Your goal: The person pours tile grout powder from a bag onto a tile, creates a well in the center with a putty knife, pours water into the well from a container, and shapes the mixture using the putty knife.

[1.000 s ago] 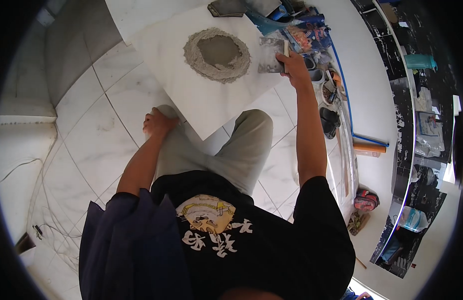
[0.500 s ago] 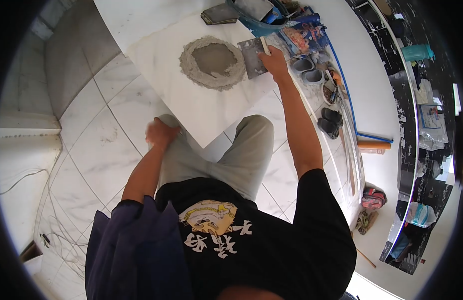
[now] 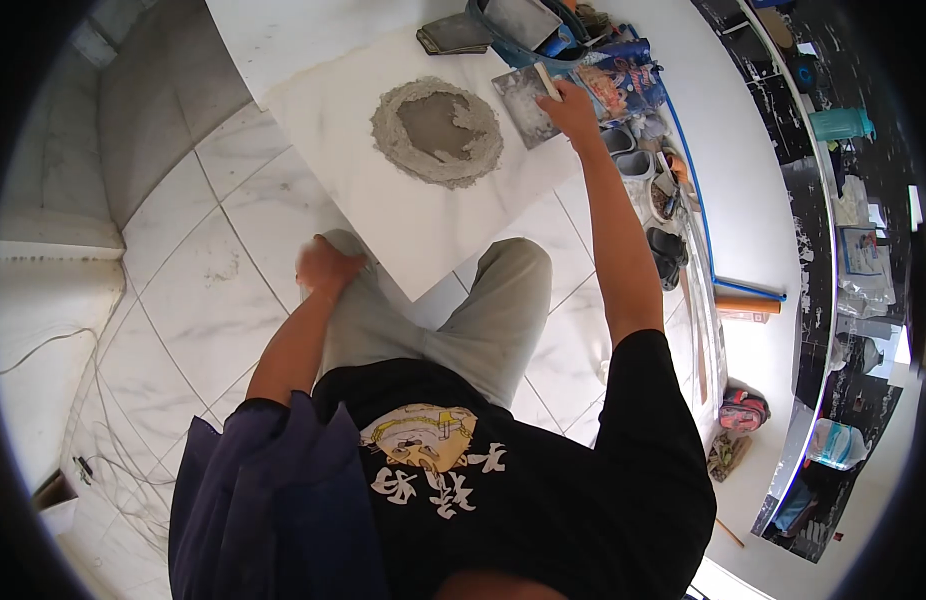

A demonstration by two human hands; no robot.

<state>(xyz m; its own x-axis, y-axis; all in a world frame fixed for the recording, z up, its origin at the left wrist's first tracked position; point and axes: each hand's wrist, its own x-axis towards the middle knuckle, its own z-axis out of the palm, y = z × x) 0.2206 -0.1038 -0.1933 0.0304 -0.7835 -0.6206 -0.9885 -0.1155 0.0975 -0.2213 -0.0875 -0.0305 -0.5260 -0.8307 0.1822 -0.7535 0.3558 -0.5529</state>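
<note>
The right hand (image 3: 571, 108) is gripping a trowel (image 3: 524, 106) beside gray mud (image 3: 436, 133) sitting on a white slab (image 3: 403, 225). The left hand (image 3: 328, 266) is resting on 1 knee (image 3: 345, 243); I cannot tell if it's open.

The right arm (image 3: 620, 235) reaches well forward, almost straight from the shoulder, and leans slightly inward; its wrist runs nearly in line with the forearm, and the right grip (image 3: 575, 112) is firmly closed, back of the hand upward, fingers curled around toward the inner side; the left arm (image 3: 298, 340) reaches less far, angling forward and inward; the left grip (image 3: 328, 266) rests against the left knee (image 3: 349, 240), slightly blurred, so how its fingers lie is hard to tell; the right knee (image 3: 523, 260) is bent too, and the two knees stand apart, well short of the right grip.
</note>
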